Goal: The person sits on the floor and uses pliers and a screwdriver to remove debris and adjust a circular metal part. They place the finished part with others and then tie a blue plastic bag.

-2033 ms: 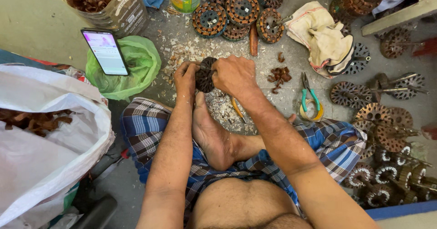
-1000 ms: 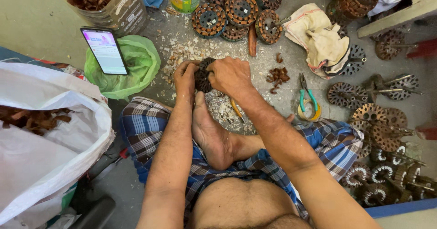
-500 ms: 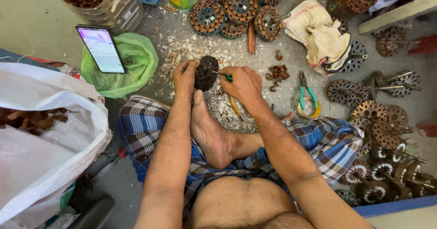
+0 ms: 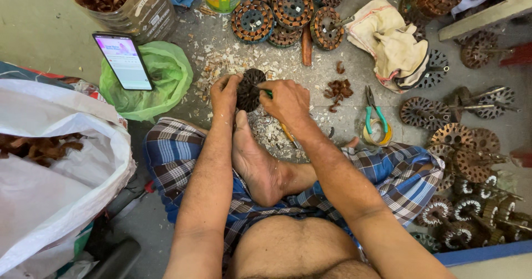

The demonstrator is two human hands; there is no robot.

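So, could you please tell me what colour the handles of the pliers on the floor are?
The pliers have green handles, seen clearest in the head view, right of the right hand.

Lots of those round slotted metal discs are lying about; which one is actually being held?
The dark disc just above the bare foot, gripped between the left hand and right hand. The others lie untouched on the floor, several stacked by the cloth.

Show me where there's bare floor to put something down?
Bare floor lies at the top left, between the phone and the picture's left edge. A smaller bare strip runs between the pliers and the cloth. Metal discs crowd the top and right.
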